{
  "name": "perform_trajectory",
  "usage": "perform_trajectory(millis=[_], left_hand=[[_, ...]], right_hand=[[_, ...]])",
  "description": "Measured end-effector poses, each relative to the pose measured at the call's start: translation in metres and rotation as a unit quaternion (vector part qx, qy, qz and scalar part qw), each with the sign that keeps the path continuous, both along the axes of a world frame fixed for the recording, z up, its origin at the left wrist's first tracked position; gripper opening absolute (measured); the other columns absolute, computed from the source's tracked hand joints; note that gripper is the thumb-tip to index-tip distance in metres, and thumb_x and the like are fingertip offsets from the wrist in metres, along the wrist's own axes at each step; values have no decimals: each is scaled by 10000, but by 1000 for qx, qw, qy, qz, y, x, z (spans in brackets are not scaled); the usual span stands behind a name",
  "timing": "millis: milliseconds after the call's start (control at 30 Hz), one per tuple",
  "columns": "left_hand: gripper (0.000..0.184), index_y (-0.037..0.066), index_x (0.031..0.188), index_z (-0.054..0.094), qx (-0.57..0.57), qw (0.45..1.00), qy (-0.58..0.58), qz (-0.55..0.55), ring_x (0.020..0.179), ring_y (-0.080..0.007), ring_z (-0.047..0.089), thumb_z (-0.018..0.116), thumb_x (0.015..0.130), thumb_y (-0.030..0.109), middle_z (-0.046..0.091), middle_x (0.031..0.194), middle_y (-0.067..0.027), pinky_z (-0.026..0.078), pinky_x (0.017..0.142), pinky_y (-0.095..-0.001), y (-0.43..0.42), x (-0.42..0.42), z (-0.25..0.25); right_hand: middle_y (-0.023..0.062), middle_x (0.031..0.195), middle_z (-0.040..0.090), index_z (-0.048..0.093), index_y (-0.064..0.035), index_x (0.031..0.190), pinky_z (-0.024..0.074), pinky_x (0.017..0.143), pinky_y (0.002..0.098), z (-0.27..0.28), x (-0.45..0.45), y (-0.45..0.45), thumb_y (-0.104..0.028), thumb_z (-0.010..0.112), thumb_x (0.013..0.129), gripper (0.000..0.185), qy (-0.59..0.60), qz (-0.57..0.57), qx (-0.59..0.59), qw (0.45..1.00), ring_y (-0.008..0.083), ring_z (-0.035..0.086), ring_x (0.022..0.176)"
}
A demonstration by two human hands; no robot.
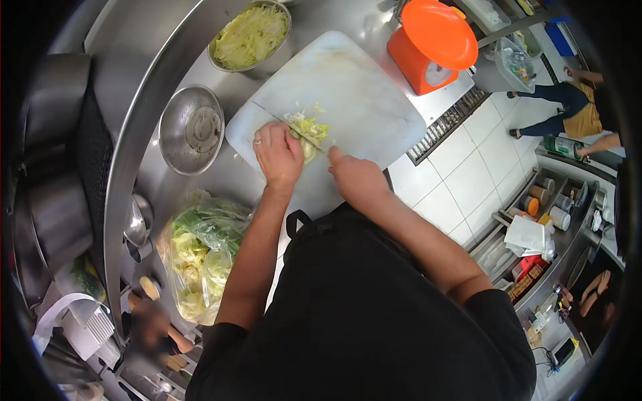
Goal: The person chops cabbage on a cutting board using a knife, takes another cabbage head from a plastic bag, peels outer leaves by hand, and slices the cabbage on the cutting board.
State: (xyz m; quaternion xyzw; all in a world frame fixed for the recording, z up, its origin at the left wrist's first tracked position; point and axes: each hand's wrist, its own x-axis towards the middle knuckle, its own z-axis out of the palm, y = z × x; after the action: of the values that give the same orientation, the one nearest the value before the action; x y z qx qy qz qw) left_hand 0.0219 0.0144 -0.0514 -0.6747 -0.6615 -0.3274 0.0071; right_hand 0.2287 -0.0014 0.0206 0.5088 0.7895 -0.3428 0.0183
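On a white cutting board [358, 87] lies a small pile of chopped pale green lettuce [309, 128]. A knife [292, 127] crosses it, its blade pointing up and left. My right hand [356, 175] is closed around the knife's handle, which the fingers mostly hide. My left hand [277, 154], with a ring on one finger, rests with bent fingers on the lettuce beside the blade; its grip underneath is partly hidden. A steel bowl of shredded lettuce [251, 37] stands beyond the board, and an empty-looking steel bowl [192, 129] is at its left.
A plastic bag of lettuce [200, 257] lies at the lower left. An orange scale [428, 50] stands right of the board. A curved steel edge [127, 147] runs along the left. People are at the far right and lower left.
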Motion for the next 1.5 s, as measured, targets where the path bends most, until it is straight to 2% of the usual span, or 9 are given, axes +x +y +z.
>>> perform_trajectory(millis=[167, 367, 567, 600, 833, 1033, 1200, 1400, 1500], left_hand=[[134, 39, 1050, 622, 19, 1000, 11, 4, 1064, -415, 609, 618, 923, 81, 652, 1064, -177, 467, 936, -526, 1, -2, -4], [127, 12, 1069, 616, 59, 996, -62, 31, 1093, -410, 597, 657, 963, 66, 638, 1086, -186, 470, 964, -518, 1, 20, -1], [112, 19, 1069, 638, 35, 992, -119, 32, 1134, -406, 573, 688, 979, 64, 620, 1167, -196, 460, 995, -500, -5, 18, -1], [107, 22, 1071, 645, 23, 991, -129, 30, 1138, -407, 570, 684, 984, 71, 618, 1175, -197, 455, 1000, -502, -8, 19, -1], [124, 47, 1071, 675, 18, 999, -37, 35, 1107, -394, 566, 657, 969, 116, 626, 1157, -180, 434, 971, -518, -4, 22, 3], [127, 30, 1043, 661, 14, 999, -27, 41, 1082, -415, 568, 647, 938, 99, 619, 1125, -196, 456, 957, -525, 2, 23, -3], [122, 46, 1016, 647, 37, 998, -29, 37, 1055, -399, 576, 659, 907, 97, 631, 1098, -180, 445, 955, -523, 5, 20, -10], [100, 42, 997, 631, 43, 998, -37, 29, 1049, -402, 586, 632, 905, 79, 632, 1064, -177, 457, 948, -518, 7, 18, -11], [104, 36, 1006, 617, 41, 998, -39, 25, 1042, -405, 581, 620, 908, 70, 625, 1058, -179, 459, 940, -513, 6, 17, -9]], right_hand=[[226, 970, 767, 557, -4, 1231, 602, 778, 533, -36, -11, 14, -149, 556, 1045, 236, 52, -6, -12, 999, 431, 759, 878], [223, 981, 772, 586, -20, 1247, 598, 801, 540, -14, 24, 28, -161, 587, 1029, 260, 24, -15, -14, 999, 425, 760, 940], [197, 954, 766, 560, -39, 1237, 585, 763, 547, -25, 45, 25, -261, 628, 1046, 301, -28, -22, 5, 999, 421, 750, 892], [205, 990, 774, 571, -30, 1237, 597, 797, 540, -11, 44, 25, -220, 624, 1041, 278, -33, -17, -6, 999, 416, 759, 934], [184, 838, 722, 518, -31, 1113, 566, 655, 518, 58, 52, 10, -257, 657, 1047, 273, -12, -6, 43, 999, 406, 729, 761], [176, 804, 699, 497, -31, 1100, 561, 623, 509, 74, 56, -10, -209, 637, 1052, 231, -51, 11, 3, 999, 399, 719, 721], [169, 806, 700, 497, -33, 1103, 562, 618, 506, 62, 53, -9, -183, 628, 1051, 206, -70, 28, 21, 997, 394, 722, 720], [181, 861, 740, 519, -39, 1110, 589, 665, 506, -15, 16, 17, -154, 620, 1026, 175, -10, 19, 50, 999, 381, 752, 773], [187, 894, 755, 537, -44, 1110, 597, 696, 514, -18, 7, 33, -146, 612, 1019, 156, -2, 29, 60, 998, 380, 760, 791]])
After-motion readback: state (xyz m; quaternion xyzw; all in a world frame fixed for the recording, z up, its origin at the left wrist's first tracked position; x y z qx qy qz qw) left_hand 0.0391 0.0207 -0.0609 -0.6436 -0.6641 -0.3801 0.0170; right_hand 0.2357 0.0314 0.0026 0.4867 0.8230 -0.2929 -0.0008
